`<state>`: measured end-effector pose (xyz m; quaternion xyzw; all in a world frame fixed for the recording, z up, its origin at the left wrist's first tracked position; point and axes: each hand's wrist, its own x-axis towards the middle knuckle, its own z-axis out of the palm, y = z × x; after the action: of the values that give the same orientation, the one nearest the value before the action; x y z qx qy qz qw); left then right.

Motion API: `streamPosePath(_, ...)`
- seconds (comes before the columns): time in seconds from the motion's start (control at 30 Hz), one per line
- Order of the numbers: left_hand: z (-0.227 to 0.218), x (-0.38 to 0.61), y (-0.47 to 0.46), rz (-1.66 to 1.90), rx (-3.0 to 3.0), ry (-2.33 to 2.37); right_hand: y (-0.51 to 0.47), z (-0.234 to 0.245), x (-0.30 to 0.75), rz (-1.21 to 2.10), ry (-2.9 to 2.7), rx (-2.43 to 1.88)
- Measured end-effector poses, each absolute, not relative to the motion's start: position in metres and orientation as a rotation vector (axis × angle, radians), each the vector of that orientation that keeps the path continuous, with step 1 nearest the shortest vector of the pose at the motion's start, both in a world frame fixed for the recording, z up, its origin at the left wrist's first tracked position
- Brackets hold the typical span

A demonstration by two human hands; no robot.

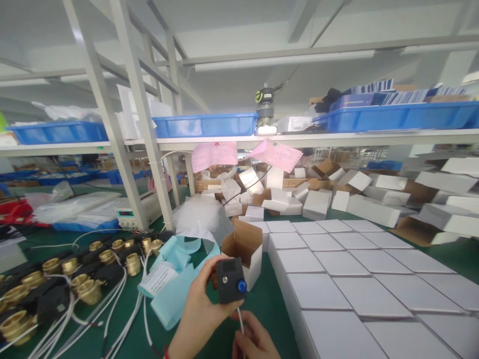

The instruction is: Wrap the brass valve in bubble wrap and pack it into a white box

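Note:
My left hand [198, 311] is wrapped around a motorized valve, whose black housing [229, 286] faces me with a blue button and a small round metal spot. Most of its brass body is hidden behind the housing and fingers. A white cable [240, 319] hangs from its underside, and the fingers of my right hand [256, 339] are closed around it just below. Directly behind the valve stands a white cardboard box [255, 262] with its brown inside showing and its top open. Blue paper strips [174, 294] with printed labels lie to the left.
Several valves with brass fittings [89, 290] and white cables crowd the green table's left side. Closed white boxes [318, 291] form rows at right. Loose open boxes [359, 179] pile up behind. A shelf [299, 139] with blue trays [205, 126] spans above; a bubble-wrap bag [200, 214] sits mid-table.

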<state>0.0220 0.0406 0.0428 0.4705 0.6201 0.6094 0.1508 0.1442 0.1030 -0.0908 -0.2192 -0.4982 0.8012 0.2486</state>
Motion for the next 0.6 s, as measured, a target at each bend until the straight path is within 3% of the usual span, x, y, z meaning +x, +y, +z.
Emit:
streamPosePath(0.2, 0.047, 0.04, 0.027, 1.756, 0.795, 1.561, 0.088, -0.064, 0.159, 1.935, -1.183, -0.518)
streamPosePath(0.6, 0.004, 0.061, 0.013, 1.619, 0.616, 1.581, 0.057, -0.026, 0.182, 2.114, -1.228, -0.752)
